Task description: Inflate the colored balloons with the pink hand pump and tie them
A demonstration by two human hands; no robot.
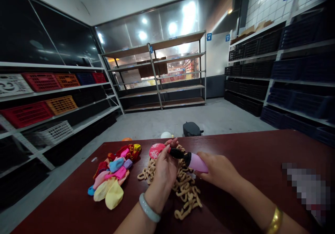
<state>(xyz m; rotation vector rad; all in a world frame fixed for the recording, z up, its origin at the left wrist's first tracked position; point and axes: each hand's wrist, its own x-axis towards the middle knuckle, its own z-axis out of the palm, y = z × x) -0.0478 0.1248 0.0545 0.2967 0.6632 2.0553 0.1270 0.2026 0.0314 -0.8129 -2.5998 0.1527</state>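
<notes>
My left hand [169, 166] is closed around the neck of a red balloon [156, 151] with a white print, at the black front end of a hand pump [198, 162]. The balloon looks small and slack. My right hand [218, 171] grips the lilac rear part of the pump, which points left toward the balloon. Beneath both hands lies a heap of tan, looped pieces [187, 192], partly covered by the left hand. To the left is a pile of flat balloons [116, 173] in yellow, pink, blue, red and other colours.
All this rests on a dark red table [78, 192]. A blurred-out object [309, 192] lies at its right. Beyond the far edge a dark grey bag-like object [192, 129] and a white round thing [166, 135] show. Shelves with crates [40, 81] line both sides; a rack [157, 73] stands behind.
</notes>
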